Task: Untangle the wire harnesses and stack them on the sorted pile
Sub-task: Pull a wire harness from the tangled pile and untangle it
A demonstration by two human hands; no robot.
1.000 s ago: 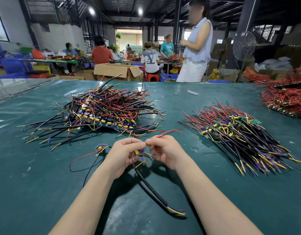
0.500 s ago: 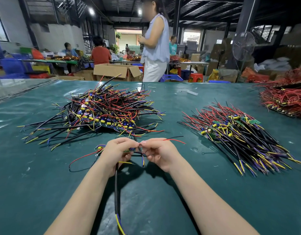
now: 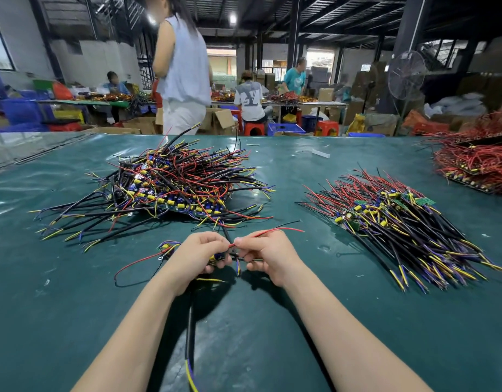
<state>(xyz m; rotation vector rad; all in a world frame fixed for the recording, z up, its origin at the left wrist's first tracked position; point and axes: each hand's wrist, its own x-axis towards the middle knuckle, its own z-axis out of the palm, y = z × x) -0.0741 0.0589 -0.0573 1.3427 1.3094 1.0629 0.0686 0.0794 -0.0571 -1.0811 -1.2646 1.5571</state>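
Roughly half seems done: a sorted pile [image 3: 399, 222] lies right, a tangled heap [image 3: 182, 188] left, while the left hand [image 3: 196, 256] and right hand [image 3: 268, 256] pinch one wire harness [image 3: 236, 261].

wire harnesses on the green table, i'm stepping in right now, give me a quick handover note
Left hand grips one harness; right hand pinches its red wire.
Tangled pile lies far left, sorted pile to the right; another loose harness lies beside the left hand.
Done: a sizeable sorted pile.
Left: free the held harness, stack it, then work through the tangle.
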